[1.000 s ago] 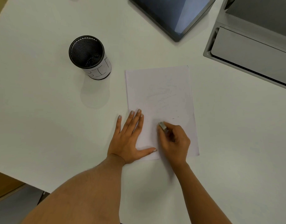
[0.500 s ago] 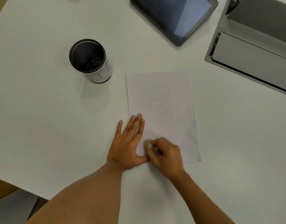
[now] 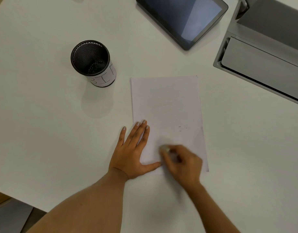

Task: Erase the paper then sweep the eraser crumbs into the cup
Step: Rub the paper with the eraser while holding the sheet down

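A white sheet of paper (image 3: 166, 105) lies on the white table, with faint pencil traces and a few small dark dashes (image 3: 182, 128) near its right side. My left hand (image 3: 133, 152) lies flat with fingers spread on the paper's lower left corner. My right hand (image 3: 183, 163), blurred by motion, pinches a small pale eraser (image 3: 164, 148) against the lower part of the sheet. A black mesh cup (image 3: 92, 62) with a white label stands upright to the upper left of the paper.
A dark tablet (image 3: 183, 19) lies at the far edge of the table (image 3: 43, 132). A grey metal device (image 3: 266, 56) fills the upper right corner. The table's front left edge runs diagonally near my left forearm.
My right hand with the eraser has swept from the paper's middle down-left toward my left thumb, then back a little to the right. My left hand stays planted.
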